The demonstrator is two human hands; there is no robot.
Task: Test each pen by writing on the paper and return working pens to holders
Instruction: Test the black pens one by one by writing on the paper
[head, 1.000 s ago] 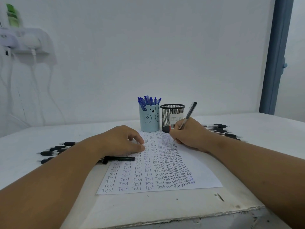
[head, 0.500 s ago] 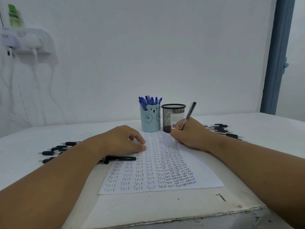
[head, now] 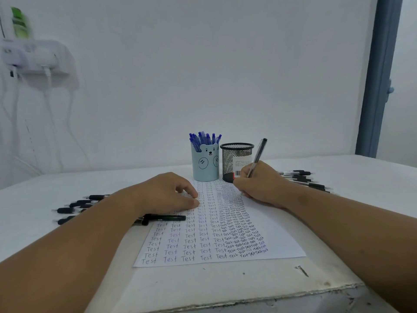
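A white paper (head: 277, 240) covered in rows of "Test" lies on the table. My right hand (head: 261, 184) grips a clear black-capped pen (head: 258, 155) with its tip on the paper's upper right part. My left hand (head: 167, 193) rests on the paper's upper left, fingers loosely curled and holding nothing. A black pen (head: 165, 218) lies beneath that hand across the paper's left edge. Behind the paper stand a light blue bear holder (head: 205, 163) full of blue pens and a black mesh holder (head: 235, 160).
Several black pens (head: 76, 207) lie on the table to the left, and another group of black pens (head: 302, 178) lies behind my right wrist. A nail (head: 302, 270) lies near the table's chipped front edge (head: 270, 297). A wall shelf with cables (head: 38, 59) hangs at the upper left.
The right hand has barely shifted as it keeps the pen on the paper. The left hand stays where it was.
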